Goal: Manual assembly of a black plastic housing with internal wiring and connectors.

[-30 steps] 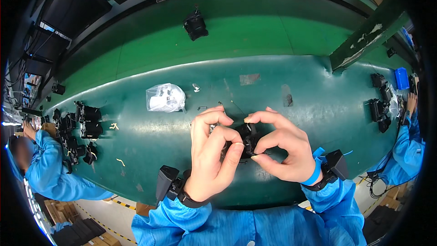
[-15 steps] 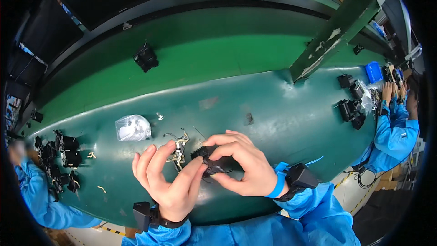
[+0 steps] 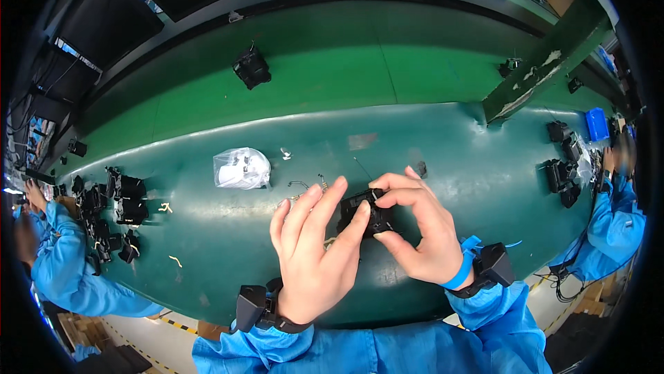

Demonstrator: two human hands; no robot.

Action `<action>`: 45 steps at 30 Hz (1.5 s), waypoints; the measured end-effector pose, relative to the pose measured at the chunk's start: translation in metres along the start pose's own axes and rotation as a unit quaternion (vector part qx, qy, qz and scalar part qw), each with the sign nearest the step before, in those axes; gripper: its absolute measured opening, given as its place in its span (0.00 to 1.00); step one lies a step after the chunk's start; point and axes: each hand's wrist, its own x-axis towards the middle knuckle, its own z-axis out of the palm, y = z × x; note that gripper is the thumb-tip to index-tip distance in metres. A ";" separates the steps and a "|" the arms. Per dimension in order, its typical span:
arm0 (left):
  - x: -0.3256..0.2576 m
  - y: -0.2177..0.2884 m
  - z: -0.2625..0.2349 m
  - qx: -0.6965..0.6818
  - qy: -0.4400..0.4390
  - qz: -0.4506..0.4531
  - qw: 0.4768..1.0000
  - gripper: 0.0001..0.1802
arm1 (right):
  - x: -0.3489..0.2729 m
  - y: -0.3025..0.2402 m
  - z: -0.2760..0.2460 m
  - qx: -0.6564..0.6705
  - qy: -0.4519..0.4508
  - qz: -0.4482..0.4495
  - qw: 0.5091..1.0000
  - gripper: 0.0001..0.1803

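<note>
A small black plastic housing (image 3: pixel 353 209) is between my two hands, just above the green table. My right hand (image 3: pixel 425 239) grips its right side, fingers bent over the far edge and thumb at the near edge. My left hand (image 3: pixel 318 263) has its thumb pressed on the housing's top, while its other fingers stretch upward; they partly hide the housing's left end. Beyond my left fingertips lies a cluster of thin metal and wire pieces (image 3: pixel 324 182), mostly covered by that hand.
A clear plastic bag with white parts (image 3: pixel 242 169) lies beyond my left hand. Black housings stand in groups at the left (image 3: pixel 130 198) and right (image 3: pixel 561 173). One black unit (image 3: pixel 252 68) sits on the raised green ledge. A green post (image 3: pixel 546 73) rises at the far right. Co-workers sit at both sides.
The view has shifted, so the table's things appear farther right and my hands with them. The housing has turned to show a broader face, and my left thumb lies across it.
</note>
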 end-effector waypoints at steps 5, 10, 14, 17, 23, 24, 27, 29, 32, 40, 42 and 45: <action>0.006 -0.015 -0.007 -0.216 -0.034 -0.058 0.974 0.14 | -0.002 0.004 0.001 0.110 -0.039 0.037 0.993 0.27; 0.005 -0.031 -0.004 -0.404 -0.075 -0.126 0.903 0.08 | -0.004 0.004 0.005 0.194 -0.079 0.044 0.977 0.28; 0.004 -0.033 -0.003 -0.476 -0.088 -0.184 0.855 0.06 | -0.005 0.001 0.006 0.204 -0.093 0.037 0.974 0.28; 0.006 -0.035 -0.005 -0.526 -0.126 -0.210 0.814 0.07 | -0.004 -0.001 0.004 0.199 -0.107 0.031 0.974 0.28; 0.009 -0.036 -0.007 -0.446 -0.159 -0.155 0.867 0.06 | -0.004 0.001 0.002 0.199 -0.134 0.048 0.970 0.28; 0.010 -0.033 -0.008 -0.410 -0.147 -0.126 0.891 0.06 | -0.004 0.001 0.002 0.200 -0.134 0.049 0.969 0.28; 0.011 -0.029 -0.004 -0.373 -0.121 -0.097 0.915 0.05 | -0.003 0.000 0.003 0.182 -0.124 0.049 0.974 0.28; 0.005 -0.035 0.005 -0.362 -0.082 -0.065 0.926 0.09 | 0.005 -0.002 0.003 0.160 -0.114 0.043 0.980 0.28; 0.008 -0.027 0.002 -0.405 0.073 -0.141 0.900 0.19 | 0.041 0.008 0.005 0.102 -0.002 -0.002 0.995 0.29; 0.005 -0.044 0.001 -0.453 0.105 -0.205 0.862 0.16 | 0.171 0.111 -0.018 -0.311 0.089 -0.083 0.943 0.25; 0.007 -0.046 0.002 -0.449 0.115 -0.213 0.860 0.14 | 0.177 0.124 -0.020 -0.292 0.085 -0.085 0.949 0.27; 0.005 -0.051 -0.010 -0.436 0.105 -0.263 0.854 0.13 | 0.186 0.124 -0.025 -0.262 0.175 -0.110 0.943 0.34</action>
